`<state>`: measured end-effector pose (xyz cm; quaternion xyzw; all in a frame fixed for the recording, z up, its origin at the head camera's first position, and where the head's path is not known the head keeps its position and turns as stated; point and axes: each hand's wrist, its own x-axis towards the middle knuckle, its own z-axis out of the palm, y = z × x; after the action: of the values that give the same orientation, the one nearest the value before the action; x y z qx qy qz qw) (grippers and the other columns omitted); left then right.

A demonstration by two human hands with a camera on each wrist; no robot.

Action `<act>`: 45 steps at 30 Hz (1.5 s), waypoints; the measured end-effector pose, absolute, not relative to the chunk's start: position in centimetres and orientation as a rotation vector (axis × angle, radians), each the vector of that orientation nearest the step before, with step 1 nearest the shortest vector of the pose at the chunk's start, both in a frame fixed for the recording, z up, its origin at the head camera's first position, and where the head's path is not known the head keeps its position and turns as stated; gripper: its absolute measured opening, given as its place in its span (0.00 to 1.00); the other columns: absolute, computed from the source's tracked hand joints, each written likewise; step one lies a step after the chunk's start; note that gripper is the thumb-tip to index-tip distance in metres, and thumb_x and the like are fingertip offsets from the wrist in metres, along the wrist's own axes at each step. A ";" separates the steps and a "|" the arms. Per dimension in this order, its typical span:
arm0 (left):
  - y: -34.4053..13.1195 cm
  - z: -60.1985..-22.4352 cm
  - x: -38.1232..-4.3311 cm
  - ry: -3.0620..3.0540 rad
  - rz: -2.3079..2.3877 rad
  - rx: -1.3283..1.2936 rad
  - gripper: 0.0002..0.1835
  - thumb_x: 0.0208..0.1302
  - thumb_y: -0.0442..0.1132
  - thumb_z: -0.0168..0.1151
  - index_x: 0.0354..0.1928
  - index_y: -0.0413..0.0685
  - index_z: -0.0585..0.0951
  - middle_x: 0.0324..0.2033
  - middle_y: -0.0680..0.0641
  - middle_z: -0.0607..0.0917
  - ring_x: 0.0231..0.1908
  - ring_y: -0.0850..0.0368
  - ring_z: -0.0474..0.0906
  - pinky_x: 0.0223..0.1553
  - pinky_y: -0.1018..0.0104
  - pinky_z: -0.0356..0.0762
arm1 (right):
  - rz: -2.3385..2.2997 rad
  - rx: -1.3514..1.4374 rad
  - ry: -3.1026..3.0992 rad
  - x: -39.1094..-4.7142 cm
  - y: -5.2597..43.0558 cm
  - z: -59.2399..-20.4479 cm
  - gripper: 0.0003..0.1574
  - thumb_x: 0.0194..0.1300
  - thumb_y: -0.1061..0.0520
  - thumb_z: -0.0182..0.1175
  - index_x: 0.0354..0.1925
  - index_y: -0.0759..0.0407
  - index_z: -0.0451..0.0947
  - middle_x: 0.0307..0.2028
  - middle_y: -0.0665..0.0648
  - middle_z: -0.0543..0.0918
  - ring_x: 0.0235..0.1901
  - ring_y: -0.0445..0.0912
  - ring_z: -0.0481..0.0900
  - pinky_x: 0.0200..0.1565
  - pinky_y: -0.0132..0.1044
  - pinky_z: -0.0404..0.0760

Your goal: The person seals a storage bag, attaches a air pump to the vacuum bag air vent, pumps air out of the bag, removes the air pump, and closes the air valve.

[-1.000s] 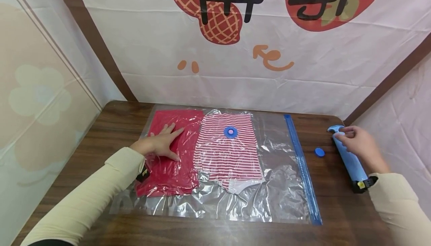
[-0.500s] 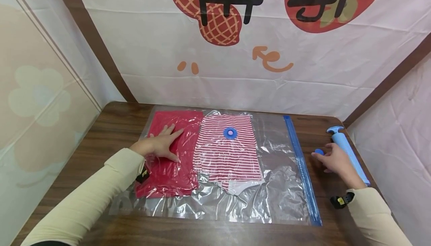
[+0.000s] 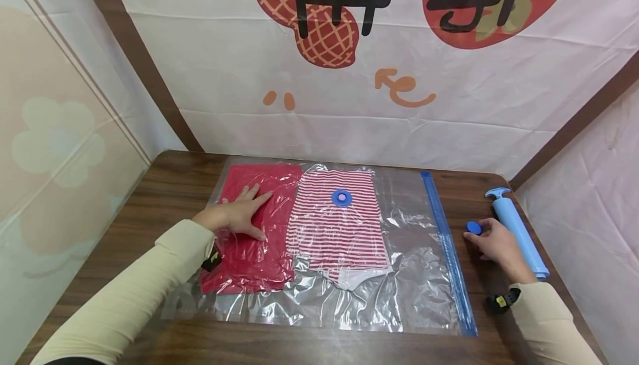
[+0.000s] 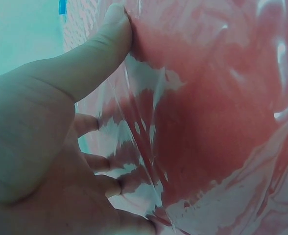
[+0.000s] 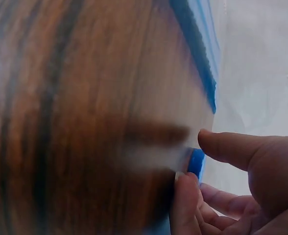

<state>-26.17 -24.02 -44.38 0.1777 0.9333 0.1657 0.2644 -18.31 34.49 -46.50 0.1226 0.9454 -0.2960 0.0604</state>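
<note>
A clear vacuum storage bag (image 3: pixel 414 287) lies flat on the table, with folded red clothing (image 3: pixel 272 204) and a red-and-white striped garment (image 3: pixel 339 232) inside. Its round blue valve (image 3: pixel 341 198) sits over the stripes, uncapped, a pink centre showing. My left hand (image 3: pixel 239 215) rests spread on the bag over the red clothing; in the left wrist view its fingers press the wrinkled plastic (image 4: pixel 149 127). To the right of the bag my right hand (image 3: pixel 496 243) pinches a small blue cap (image 3: pixel 473 228) between thumb and fingers, low at the table. The right wrist view shows the cap (image 5: pixel 197 164) edge-on.
A light-blue hand pump (image 3: pixel 519 237) with a T-shaped handle lies along the table's right edge, beside my right hand. The blue zip strip (image 3: pixel 449 248) runs down the bag's right side. Printed cloth walls (image 3: pixel 349 132) stand behind and at both sides.
My right hand has left the pump, moved left to the blue cap and taken it between its fingers. The pump has shifted right. My left hand stays put.
</note>
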 end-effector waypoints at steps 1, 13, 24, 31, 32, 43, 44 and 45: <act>-24.0 -44.4 -26.2 2.522 0.447 0.479 0.61 0.56 0.55 0.77 0.81 0.46 0.47 0.78 0.29 0.40 0.76 0.28 0.28 0.63 0.16 0.33 | -0.896 0.374 2.865 -18.3 34.5 -46.5 0.36 0.71 0.55 0.64 0.60 0.82 0.62 0.33 0.69 0.79 0.24 0.48 0.80 0.25 0.42 0.86; -24.0 -44.4 -26.3 2.519 0.447 0.473 0.62 0.55 0.55 0.77 0.81 0.46 0.47 0.78 0.29 0.39 0.76 0.28 0.28 0.63 0.16 0.34 | -0.851 0.419 2.907 -18.2 34.4 -46.9 0.28 0.72 0.56 0.63 0.54 0.78 0.66 0.35 0.72 0.79 0.21 0.47 0.79 0.24 0.40 0.83; -24.0 -44.2 -26.2 2.521 0.453 0.464 0.63 0.53 0.55 0.79 0.81 0.46 0.48 0.78 0.29 0.40 0.76 0.28 0.28 0.62 0.15 0.34 | -0.985 0.432 2.962 -18.4 34.4 -46.8 0.29 0.71 0.56 0.63 0.54 0.79 0.67 0.37 0.71 0.81 0.25 0.47 0.82 0.24 0.38 0.84; -23.9 -44.3 -26.2 2.523 0.448 0.467 0.63 0.54 0.55 0.78 0.81 0.46 0.48 0.78 0.29 0.40 0.76 0.28 0.29 0.63 0.15 0.34 | -0.994 0.379 2.994 -18.9 33.5 -46.2 0.29 0.71 0.56 0.64 0.57 0.78 0.69 0.41 0.74 0.80 0.28 0.50 0.83 0.27 0.40 0.85; -23.9 -44.4 -26.3 2.522 0.450 0.468 0.63 0.54 0.55 0.78 0.81 0.46 0.48 0.78 0.29 0.40 0.76 0.28 0.29 0.63 0.15 0.34 | -0.998 0.363 3.005 -19.0 33.4 -46.1 0.29 0.71 0.56 0.64 0.57 0.78 0.69 0.41 0.73 0.80 0.28 0.50 0.83 0.27 0.41 0.86; -24.1 -44.7 -26.5 2.515 0.448 0.465 0.63 0.53 0.55 0.78 0.81 0.47 0.47 0.78 0.29 0.40 0.76 0.28 0.28 0.62 0.16 0.34 | -1.046 0.242 3.038 -20.2 31.3 -44.4 0.29 0.71 0.54 0.65 0.58 0.75 0.71 0.44 0.73 0.81 0.30 0.50 0.84 0.28 0.41 0.87; -24.1 -44.7 -26.5 2.515 0.448 0.466 0.63 0.53 0.55 0.78 0.81 0.47 0.47 0.78 0.29 0.40 0.76 0.28 0.28 0.63 0.16 0.34 | -1.052 0.233 3.033 -20.4 31.1 -44.3 0.29 0.71 0.54 0.65 0.58 0.75 0.71 0.44 0.73 0.81 0.30 0.50 0.84 0.28 0.41 0.87; -24.1 -44.7 -26.5 2.514 0.449 0.466 0.63 0.53 0.55 0.78 0.81 0.47 0.47 0.78 0.29 0.40 0.76 0.28 0.28 0.63 0.16 0.34 | -1.051 0.221 3.035 -20.5 30.8 -44.1 0.30 0.71 0.53 0.65 0.58 0.75 0.71 0.44 0.73 0.82 0.30 0.50 0.84 0.28 0.40 0.87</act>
<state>-26.50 -24.11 -44.71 0.1728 0.9326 0.1667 0.2694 -20.54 30.82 -44.12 0.0686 0.9420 -0.3262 -0.0387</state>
